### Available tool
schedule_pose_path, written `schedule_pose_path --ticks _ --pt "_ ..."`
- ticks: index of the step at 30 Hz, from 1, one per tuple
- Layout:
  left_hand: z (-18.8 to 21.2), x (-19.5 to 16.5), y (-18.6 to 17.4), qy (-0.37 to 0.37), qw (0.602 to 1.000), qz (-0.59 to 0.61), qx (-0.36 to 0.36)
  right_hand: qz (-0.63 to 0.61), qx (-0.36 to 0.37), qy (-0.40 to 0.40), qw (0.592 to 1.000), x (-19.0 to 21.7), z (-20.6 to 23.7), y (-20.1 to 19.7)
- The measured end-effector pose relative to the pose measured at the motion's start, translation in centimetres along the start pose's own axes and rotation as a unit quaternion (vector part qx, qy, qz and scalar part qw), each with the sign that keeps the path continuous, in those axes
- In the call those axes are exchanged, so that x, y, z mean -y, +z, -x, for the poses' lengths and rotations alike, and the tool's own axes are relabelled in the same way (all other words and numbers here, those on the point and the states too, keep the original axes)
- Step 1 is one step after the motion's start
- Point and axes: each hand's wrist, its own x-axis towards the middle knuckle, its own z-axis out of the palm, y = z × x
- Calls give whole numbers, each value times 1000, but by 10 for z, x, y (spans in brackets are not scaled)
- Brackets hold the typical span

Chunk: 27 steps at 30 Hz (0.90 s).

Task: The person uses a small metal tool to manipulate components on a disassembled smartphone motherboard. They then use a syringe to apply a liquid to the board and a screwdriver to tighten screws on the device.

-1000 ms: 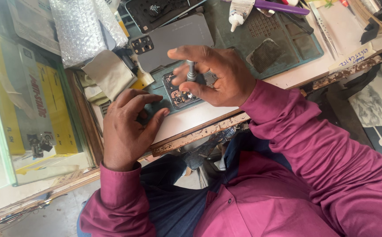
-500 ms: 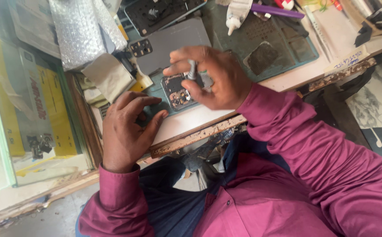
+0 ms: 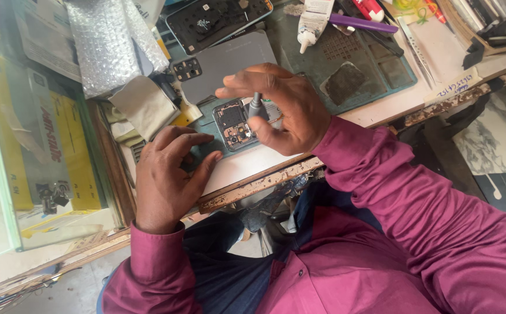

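An opened phone [image 3: 233, 124] lies on a green work mat [image 3: 375, 58] at the table's near edge, its circuit board and camera parts exposed. My right hand [image 3: 285, 110] holds a small grey screwdriver [image 3: 256, 106] upright over the phone's inside, thumb and fingers around its handle. My left hand [image 3: 168, 171] rests on the phone's left end with fingers bent, pressing it down. A grey phone back cover [image 3: 224, 64] with a camera cut-out lies just beyond the opened phone.
A second opened dark phone [image 3: 215, 20] lies at the far side. A white glue tube [image 3: 310, 23], a purple tool [image 3: 362, 23], tweezers [image 3: 414, 43], bubble wrap [image 3: 104, 40] and a cloth [image 3: 145, 104] lie around. A glass cabinet with yellow boxes [image 3: 37, 134] stands on the left.
My right hand has shifted slightly on the screwdriver and its fingers have spread a little. My left hand stays on the phone.
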Motion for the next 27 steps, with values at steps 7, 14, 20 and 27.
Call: schedule_pose_path --ticks 7,14,20,27 --pt "2 -1 -1 17 1000 -10 -8 -17 -1 20 1000 3 1 2" --pt "1 -2 -1 22 1000 -5 -6 4 -1 2 1000 1 2 4" --pt "-3 -2 2 15 1000 1 -9 71 -61 26 995 -6 2 8" --pt "-3 0 2 21 1000 -10 -8 -4 -4 55 998 0 6 7"
